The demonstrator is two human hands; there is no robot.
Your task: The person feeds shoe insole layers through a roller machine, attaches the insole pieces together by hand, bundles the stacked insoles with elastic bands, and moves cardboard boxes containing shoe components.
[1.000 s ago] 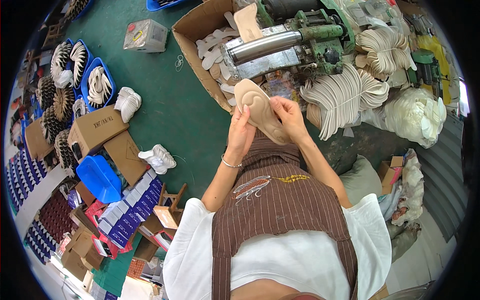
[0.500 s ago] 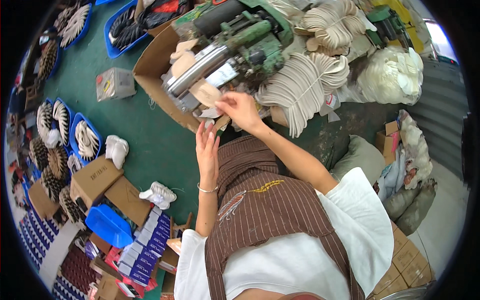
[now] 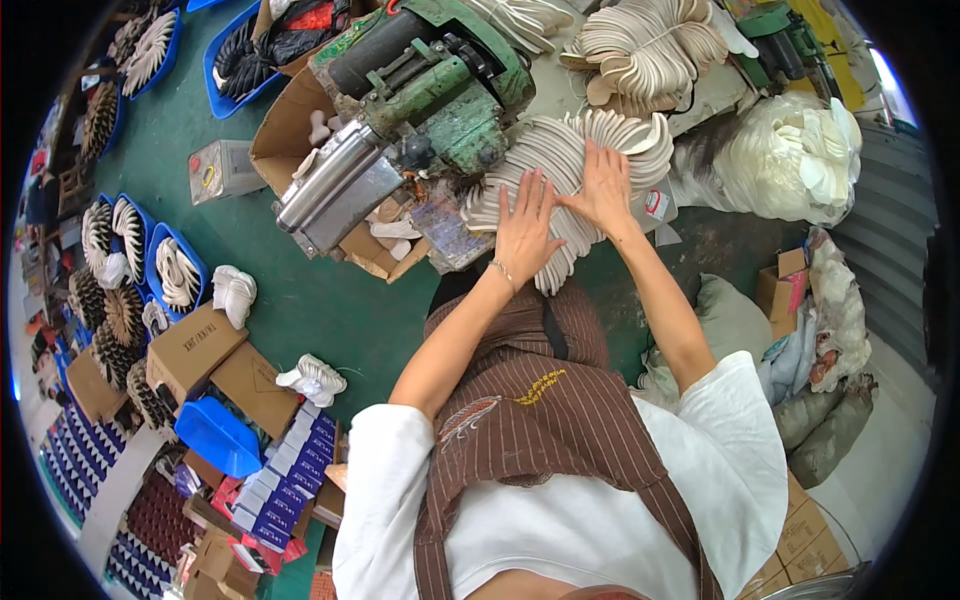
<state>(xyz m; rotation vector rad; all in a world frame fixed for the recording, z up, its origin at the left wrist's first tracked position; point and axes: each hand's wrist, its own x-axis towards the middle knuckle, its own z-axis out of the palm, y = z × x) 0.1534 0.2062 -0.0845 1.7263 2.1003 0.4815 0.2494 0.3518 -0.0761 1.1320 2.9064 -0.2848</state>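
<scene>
Green workshop floor, crowded with boxes and blue trays, around my worktop: both hands, left hand [image 3: 522,228] and right hand [image 3: 607,188], have left the green machine [image 3: 420,90] and now press flat, fingers spread, holding nothing, on the fanned stack of pale insoles [image 3: 585,160] beside it.

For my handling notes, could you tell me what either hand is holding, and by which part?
Nothing is gripped: the left hand and right hand lie flat, fingers spread, on the fanned row of pale insoles.
</scene>
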